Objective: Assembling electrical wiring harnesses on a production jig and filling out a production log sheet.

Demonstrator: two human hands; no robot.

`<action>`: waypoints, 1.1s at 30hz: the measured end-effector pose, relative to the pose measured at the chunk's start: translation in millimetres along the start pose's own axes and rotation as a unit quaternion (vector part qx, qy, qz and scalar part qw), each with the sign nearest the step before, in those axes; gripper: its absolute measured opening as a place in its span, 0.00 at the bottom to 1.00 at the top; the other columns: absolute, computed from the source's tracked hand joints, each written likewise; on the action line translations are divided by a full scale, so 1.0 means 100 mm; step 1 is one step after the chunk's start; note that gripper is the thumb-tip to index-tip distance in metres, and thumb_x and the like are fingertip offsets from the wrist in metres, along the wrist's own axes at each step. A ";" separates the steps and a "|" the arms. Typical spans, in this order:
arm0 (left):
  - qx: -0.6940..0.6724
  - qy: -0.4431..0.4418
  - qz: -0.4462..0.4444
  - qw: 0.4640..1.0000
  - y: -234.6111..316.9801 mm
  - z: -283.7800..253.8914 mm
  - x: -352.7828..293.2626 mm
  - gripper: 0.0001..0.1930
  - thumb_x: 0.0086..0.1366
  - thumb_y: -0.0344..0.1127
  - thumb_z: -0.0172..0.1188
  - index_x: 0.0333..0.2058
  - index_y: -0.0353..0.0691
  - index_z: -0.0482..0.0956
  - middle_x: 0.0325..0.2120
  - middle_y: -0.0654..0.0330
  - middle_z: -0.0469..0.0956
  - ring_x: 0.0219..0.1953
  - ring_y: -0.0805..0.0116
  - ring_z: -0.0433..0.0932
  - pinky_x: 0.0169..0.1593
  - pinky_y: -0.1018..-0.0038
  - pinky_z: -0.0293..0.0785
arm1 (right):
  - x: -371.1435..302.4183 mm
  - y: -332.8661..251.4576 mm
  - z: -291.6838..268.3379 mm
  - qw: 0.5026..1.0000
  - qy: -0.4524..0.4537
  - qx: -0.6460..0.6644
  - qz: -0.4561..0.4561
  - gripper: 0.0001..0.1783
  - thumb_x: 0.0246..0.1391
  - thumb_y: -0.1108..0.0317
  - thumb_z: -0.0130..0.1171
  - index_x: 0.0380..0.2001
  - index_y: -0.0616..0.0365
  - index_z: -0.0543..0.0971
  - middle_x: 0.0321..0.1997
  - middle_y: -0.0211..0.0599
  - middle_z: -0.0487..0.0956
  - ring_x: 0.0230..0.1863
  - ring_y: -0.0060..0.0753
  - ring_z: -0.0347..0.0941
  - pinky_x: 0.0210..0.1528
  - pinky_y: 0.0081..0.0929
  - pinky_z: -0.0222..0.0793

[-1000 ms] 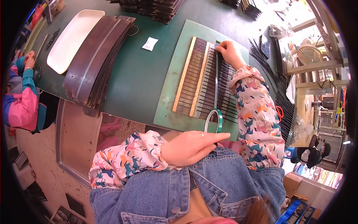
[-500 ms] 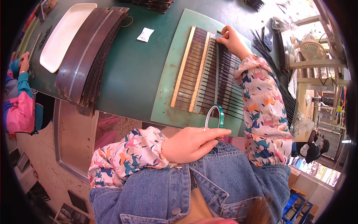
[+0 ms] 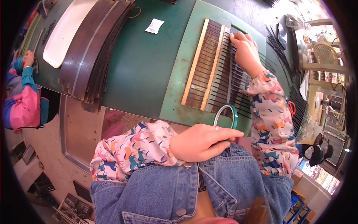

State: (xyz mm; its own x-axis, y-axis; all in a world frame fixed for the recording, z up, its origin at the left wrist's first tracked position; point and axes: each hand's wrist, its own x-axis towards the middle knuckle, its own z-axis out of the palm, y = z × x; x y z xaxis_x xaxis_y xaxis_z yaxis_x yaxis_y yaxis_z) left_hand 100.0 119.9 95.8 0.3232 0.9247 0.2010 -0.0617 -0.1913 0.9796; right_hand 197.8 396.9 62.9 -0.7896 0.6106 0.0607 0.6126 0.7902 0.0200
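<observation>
A panel of dark brown strips (image 3: 201, 74) with pale yellow bands lies on a light green board (image 3: 175, 89). A narrow grey tape strip (image 3: 229, 80) runs along it, with a roll of green tape (image 3: 235, 116) standing at its near end. My right hand (image 3: 247, 54) is at the strip's far end, its fingers curled and thumb and forefinger pinched on the tape. Thin dark strips fan out under that wrist. Close to my body, my left hand (image 3: 199, 143) has its fingers stretched out just below the tape roll, apparently holding nothing.
On the left of the green table (image 3: 130, 74) are a stack of brown sheets (image 3: 80, 56) and a white tray (image 3: 67, 33). A small white packet (image 3: 154, 26) lies mid-table. Black strips (image 3: 287, 63) lie at right. Another person's hands (image 3: 28, 59) rest at the far left.
The whole view has shifted, so the table and board appear further right and slightly higher. My right hand remains at the strip's far end; my left hand keeps its pose.
</observation>
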 end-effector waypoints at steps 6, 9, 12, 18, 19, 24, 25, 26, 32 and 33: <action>0.014 -0.011 0.035 0.999 0.00 -0.05 0.05 0.20 0.62 0.29 0.53 0.54 0.40 0.70 0.39 0.54 0.80 0.38 0.57 0.80 0.40 0.68 0.76 | -0.09 -0.05 -0.01 1.000 0.006 0.021 0.013 0.25 0.44 0.80 0.54 0.49 0.52 0.78 0.43 0.28 0.73 0.49 0.40 0.66 0.53 0.37 0.62; -0.003 -0.014 0.044 0.999 0.01 -0.08 0.08 0.19 0.63 0.30 0.54 0.53 0.40 0.71 0.38 0.54 0.80 0.38 0.57 0.80 0.40 0.68 0.76 | -0.11 0.00 -0.09 1.000 -0.017 0.024 0.012 0.25 0.44 0.80 0.54 0.48 0.51 0.78 0.41 0.28 0.73 0.48 0.38 0.66 0.52 0.36 0.63; 0.020 -0.018 0.043 0.999 0.03 -0.08 0.08 0.18 0.62 0.31 0.55 0.52 0.39 0.72 0.38 0.54 0.80 0.38 0.57 0.80 0.39 0.68 0.76 | -0.21 -0.11 0.01 1.000 0.003 0.025 0.011 0.24 0.44 0.80 0.54 0.48 0.52 0.78 0.41 0.28 0.73 0.48 0.38 0.66 0.51 0.36 0.63; -0.002 -0.024 0.035 0.999 0.03 -0.11 0.10 0.17 0.62 0.32 0.55 0.50 0.37 0.74 0.39 0.53 0.80 0.38 0.58 0.80 0.40 0.69 0.76 | -0.25 -0.14 -0.08 1.000 0.003 0.022 -0.003 0.23 0.44 0.79 0.54 0.47 0.54 0.79 0.40 0.30 0.73 0.46 0.39 0.67 0.50 0.35 0.64; -0.002 -0.025 0.038 0.999 0.02 -0.12 0.11 0.17 0.62 0.32 0.55 0.50 0.37 0.74 0.39 0.53 0.80 0.38 0.58 0.80 0.40 0.69 0.76 | -0.31 -0.15 -0.01 0.999 0.037 0.014 -0.011 0.23 0.45 0.79 0.54 0.47 0.53 0.78 0.40 0.30 0.73 0.46 0.40 0.67 0.49 0.35 0.64; -0.016 -0.013 0.044 0.999 0.00 -0.11 0.09 0.15 0.62 0.30 0.55 0.48 0.36 0.75 0.38 0.53 0.80 0.37 0.59 0.80 0.39 0.70 0.76 | -0.34 -0.20 -0.16 1.000 -0.011 -0.003 -0.019 0.23 0.45 0.78 0.53 0.48 0.54 0.78 0.40 0.30 0.72 0.45 0.38 0.67 0.49 0.35 0.64; -0.016 -0.013 0.046 0.999 0.00 -0.11 0.10 0.15 0.62 0.30 0.55 0.48 0.36 0.75 0.38 0.53 0.80 0.37 0.59 0.80 0.39 0.70 0.76 | -0.38 -0.23 -0.08 0.999 0.028 0.003 -0.028 0.23 0.45 0.78 0.53 0.47 0.55 0.78 0.39 0.30 0.72 0.45 0.38 0.66 0.49 0.33 0.64; -0.017 -0.010 0.051 0.998 -0.01 -0.12 0.10 0.14 0.62 0.30 0.55 0.47 0.36 0.75 0.38 0.53 0.80 0.37 0.58 0.80 0.39 0.69 0.76 | -0.40 -0.26 -0.04 0.999 0.041 0.008 -0.031 0.22 0.44 0.79 0.54 0.47 0.56 0.78 0.38 0.31 0.72 0.44 0.39 0.66 0.48 0.34 0.65; 0.009 -0.010 0.036 0.999 0.02 -0.10 0.11 0.13 0.62 0.30 0.55 0.45 0.36 0.77 0.34 0.53 0.80 0.35 0.58 0.80 0.38 0.68 0.75 | -0.47 -0.27 -0.08 0.996 0.036 0.036 -0.066 0.23 0.41 0.81 0.55 0.45 0.61 0.78 0.36 0.34 0.71 0.42 0.41 0.66 0.48 0.33 0.66; 0.000 -0.012 0.031 0.999 0.01 -0.10 0.10 0.12 0.62 0.31 0.55 0.44 0.36 0.77 0.34 0.53 0.80 0.35 0.57 0.80 0.38 0.68 0.75 | -0.50 -0.30 -0.03 0.996 0.054 0.040 -0.063 0.24 0.39 0.81 0.55 0.45 0.63 0.78 0.36 0.35 0.72 0.41 0.41 0.66 0.48 0.32 0.66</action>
State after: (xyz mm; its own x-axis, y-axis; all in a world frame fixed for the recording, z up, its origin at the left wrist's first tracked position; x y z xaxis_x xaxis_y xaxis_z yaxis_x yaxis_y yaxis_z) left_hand 94.2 132.4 99.4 0.3412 0.9030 0.2610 -0.0824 -0.2479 0.9653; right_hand 218.7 342.8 62.3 -0.8493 0.4996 0.1707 0.4999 0.8650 -0.0445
